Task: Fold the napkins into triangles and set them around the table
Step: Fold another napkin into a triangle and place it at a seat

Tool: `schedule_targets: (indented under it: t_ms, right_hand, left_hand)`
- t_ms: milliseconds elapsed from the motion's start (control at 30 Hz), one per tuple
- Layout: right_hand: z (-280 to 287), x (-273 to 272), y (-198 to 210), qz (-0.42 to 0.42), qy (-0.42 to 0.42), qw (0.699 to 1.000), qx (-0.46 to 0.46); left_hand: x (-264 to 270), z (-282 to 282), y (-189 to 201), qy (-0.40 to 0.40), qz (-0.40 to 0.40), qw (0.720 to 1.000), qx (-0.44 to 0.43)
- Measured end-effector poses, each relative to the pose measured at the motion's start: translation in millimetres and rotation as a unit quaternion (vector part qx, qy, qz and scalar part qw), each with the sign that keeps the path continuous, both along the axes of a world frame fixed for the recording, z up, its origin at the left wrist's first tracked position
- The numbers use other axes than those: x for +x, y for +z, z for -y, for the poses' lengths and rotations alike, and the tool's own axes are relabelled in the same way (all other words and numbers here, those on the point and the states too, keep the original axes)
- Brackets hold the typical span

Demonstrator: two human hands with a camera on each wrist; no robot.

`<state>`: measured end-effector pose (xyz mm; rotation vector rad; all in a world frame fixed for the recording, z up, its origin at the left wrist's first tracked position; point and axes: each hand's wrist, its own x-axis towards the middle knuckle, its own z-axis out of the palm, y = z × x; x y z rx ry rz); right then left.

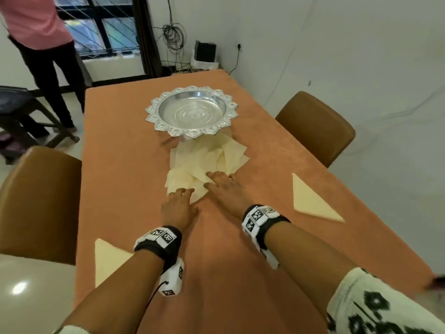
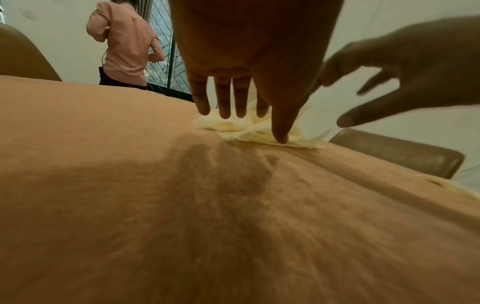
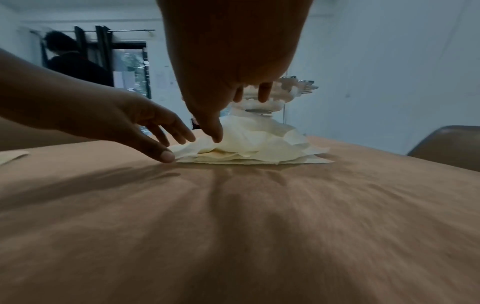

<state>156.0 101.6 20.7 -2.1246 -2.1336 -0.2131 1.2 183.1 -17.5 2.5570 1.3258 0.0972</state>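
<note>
A loose pile of cream napkins (image 1: pixel 204 162) (image 2: pixel 249 129) (image 3: pixel 254 144) lies mid-table, just in front of the silver bowl. My left hand (image 1: pixel 179 201) (image 2: pixel 239 96) reaches the pile's near left edge with straight fingers, the thumb tip touching a napkin. My right hand (image 1: pixel 222 184) (image 3: pixel 228 115) hovers over the pile's near right edge, fingers extended and spread; contact is unclear. One folded triangle napkin (image 1: pixel 310 201) lies on the right side of the orange tablecloth (image 1: pixel 216 261). Another triangle (image 1: pixel 106 259) lies at the near left, partly under my left forearm.
An ornate silver bowl (image 1: pixel 191 110) on a pedestal stands behind the pile. Brown chairs sit at the left (image 1: pixel 38 203) and right (image 1: pixel 315 126) of the table. A person in a pink shirt (image 1: pixel 36 22) stands by the window at the far left.
</note>
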Motion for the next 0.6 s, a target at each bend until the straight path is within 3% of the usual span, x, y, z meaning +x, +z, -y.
schedule_targets:
  t_ms: [133,267,333,433,500,600]
  right_hand:
    - [-41.9,36.5,-15.0,0.083,0.106,0.991,-0.02]
    - [-69.5,70.8,-14.6,0.076,0.196,0.976,0.053]
    - [-71.9,83.5,-13.9,0.066,0.243,0.96,0.124]
    - [-58.7,102.4,-10.5,0.03,0.266,0.944,0.194]
    - [-42.6,112.3,-10.5,0.022,0.26,0.947,0.189]
    - [-22.1,126.0,-15.7,0.015,0.242,0.957,0.157]
  left_hand:
    - [30.0,-19.6,-9.1,0.035,0.058,0.997,0.047]
    - [34.2,7.8,7.7,-0.017,0.138,0.985,0.107]
    - [32.9,22.5,19.1,-0.064,0.157,0.983,0.065]
    - [32.3,12.5,28.2,-0.043,0.17,0.984,0.025]
    - [34.1,-8.6,26.6,-0.019,0.112,0.993,-0.011]
    - [43.8,-36.4,17.3,-0.075,-0.125,0.983,-0.108]
